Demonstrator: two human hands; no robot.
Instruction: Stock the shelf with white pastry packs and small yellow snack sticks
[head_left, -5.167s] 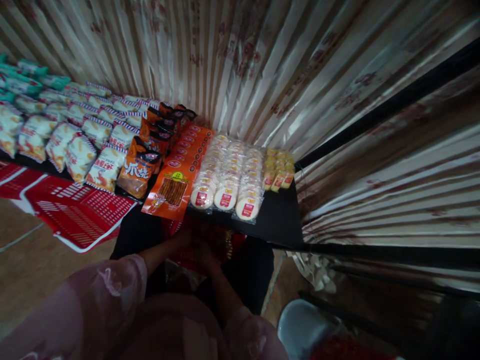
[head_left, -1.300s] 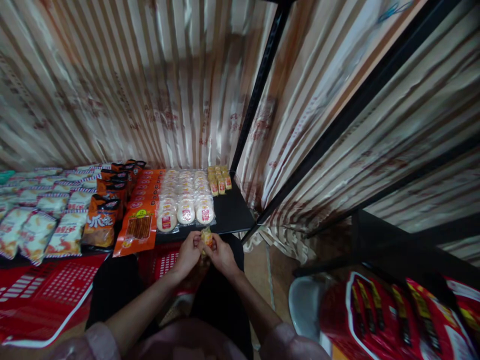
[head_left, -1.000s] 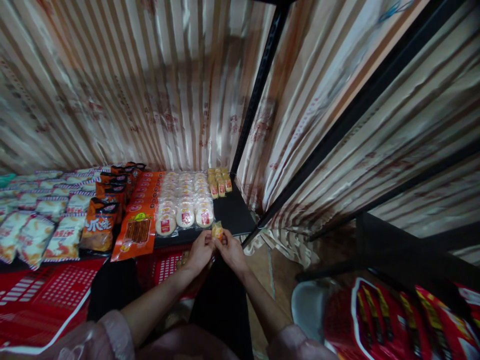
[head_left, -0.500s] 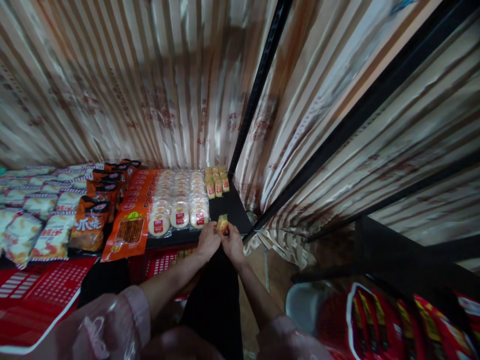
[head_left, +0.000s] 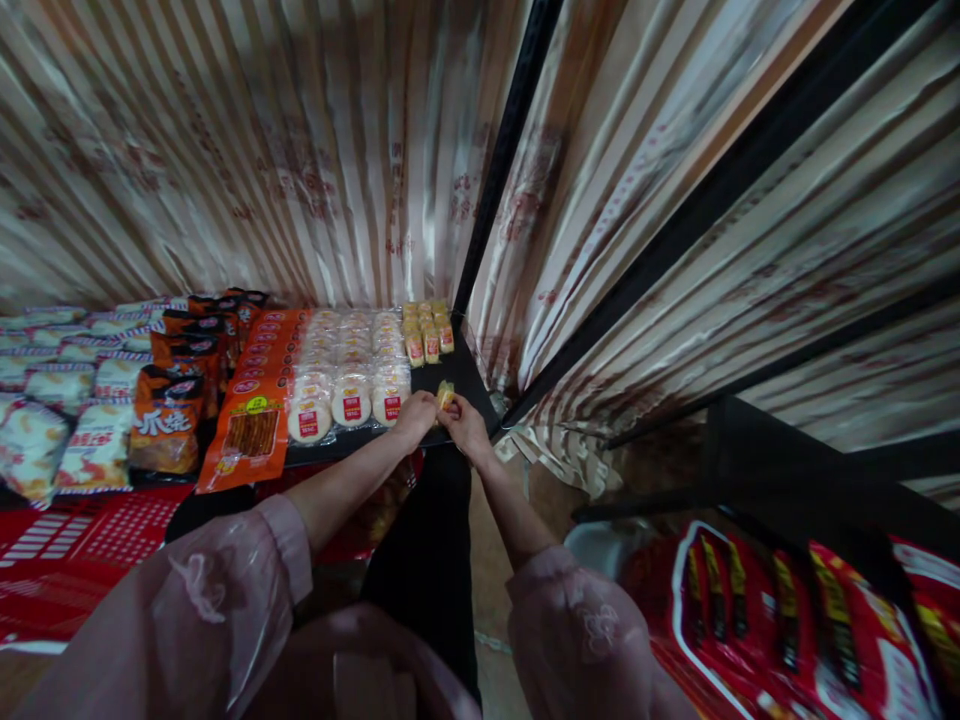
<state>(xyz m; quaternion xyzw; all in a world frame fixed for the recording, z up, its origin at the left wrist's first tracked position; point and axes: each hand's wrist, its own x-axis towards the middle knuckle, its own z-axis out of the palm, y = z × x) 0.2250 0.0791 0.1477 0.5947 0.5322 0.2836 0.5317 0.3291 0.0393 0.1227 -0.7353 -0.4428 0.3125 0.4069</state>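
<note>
My left hand and my right hand pinch a small yellow snack packet between them, just above the front right part of the black shelf. Farther back on that shelf lie rows of the same small yellow packets. To their left are rows of round white cakes in clear wrappers, close beside my left hand.
Orange snack bags, dark orange bags and white bags fill the shelf to the left. A red basket sits below. A black post stands at the shelf corner before striped curtains. Red packets lie at lower right.
Both hands have risen from below the shelf edge and moved forward over the shelf with the yellow packet. The view has shifted with them.
</note>
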